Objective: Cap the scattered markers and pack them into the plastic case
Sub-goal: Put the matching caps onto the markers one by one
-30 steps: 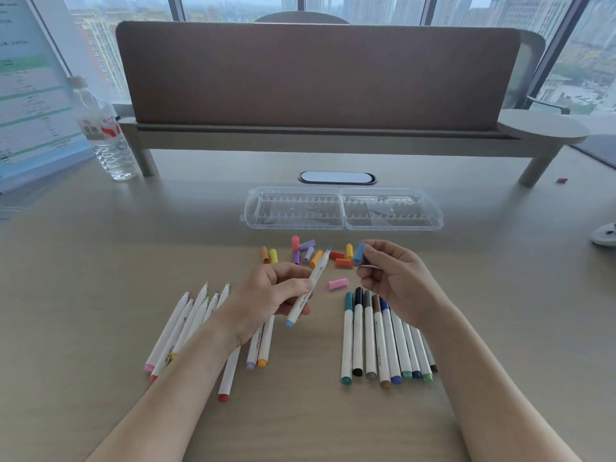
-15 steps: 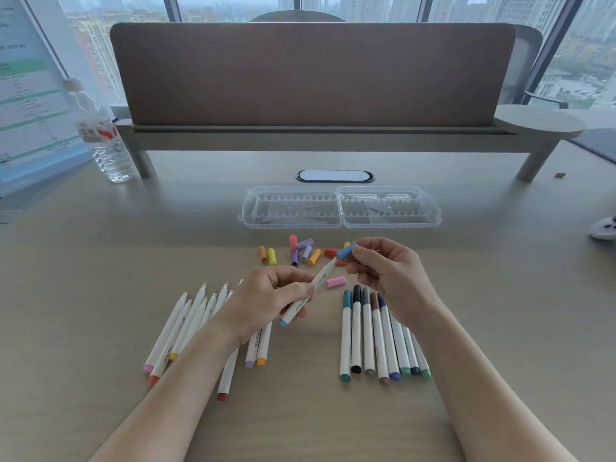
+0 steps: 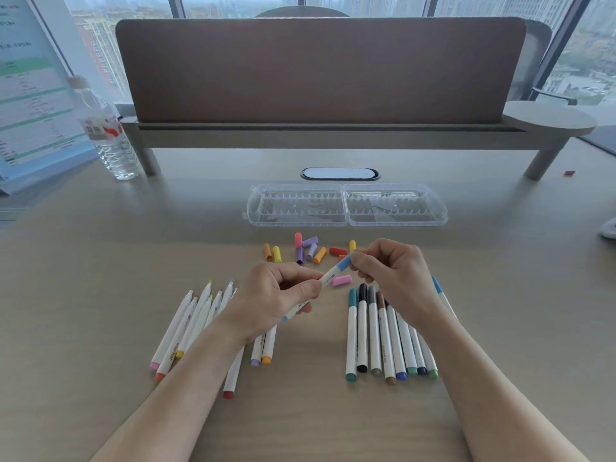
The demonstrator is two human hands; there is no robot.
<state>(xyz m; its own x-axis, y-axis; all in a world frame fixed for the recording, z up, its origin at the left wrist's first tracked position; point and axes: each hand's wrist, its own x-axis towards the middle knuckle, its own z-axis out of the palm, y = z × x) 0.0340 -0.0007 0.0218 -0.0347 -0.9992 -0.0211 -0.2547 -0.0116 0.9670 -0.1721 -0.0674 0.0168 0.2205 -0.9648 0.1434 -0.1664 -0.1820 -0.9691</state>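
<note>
Head camera, frame centre: the left hand [image 3: 276, 296] grips a white marker [image 3: 328, 280] while the right hand [image 3: 388, 273] pinches its blue cap [image 3: 343, 262] onto the tip, apparently mid-capping; next comes laying it down, with the empty plastic case [image 3: 346, 205] waiting above.

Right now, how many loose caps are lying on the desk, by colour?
Purple caps: 3
Orange caps: 2
Yellow caps: 2
Red caps: 2, one partly hidden behind the marker
Pink caps: 2
Total: 11 loose. The blue cap on the held marker is not counted.
</note>
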